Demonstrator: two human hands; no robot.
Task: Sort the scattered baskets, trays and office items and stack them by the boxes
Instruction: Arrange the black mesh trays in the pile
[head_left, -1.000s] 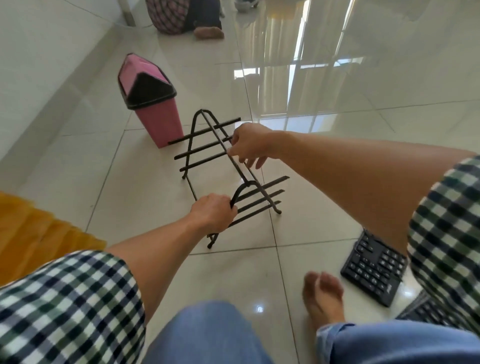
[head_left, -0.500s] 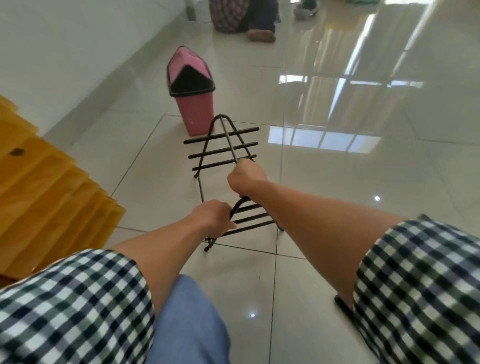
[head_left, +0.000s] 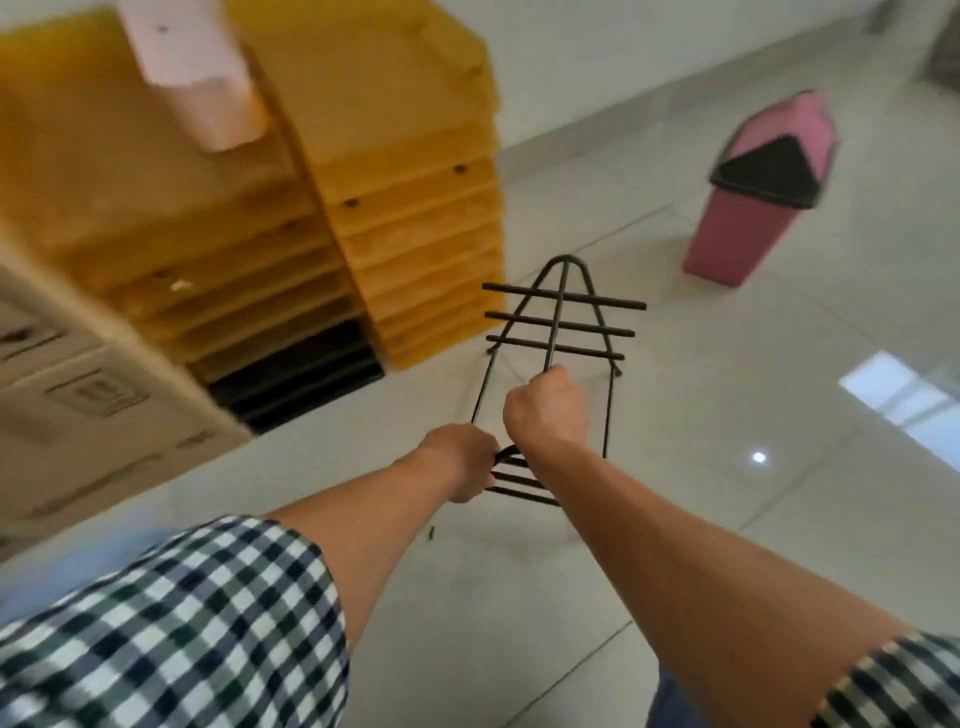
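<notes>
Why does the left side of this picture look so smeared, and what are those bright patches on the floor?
Head view: the yellow trays and cardboard boxes are motion-blurred, while the black wire rack looks fairly sharp; head view again, the glossy floor mirrors light as white glare at the right.

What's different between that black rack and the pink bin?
The rack is open black bars; the bin is solid pink with a black lid. The left hand and right hand grip the rack; the bin stands untouched on the floor. Both appear right of the yellow trays.
</notes>
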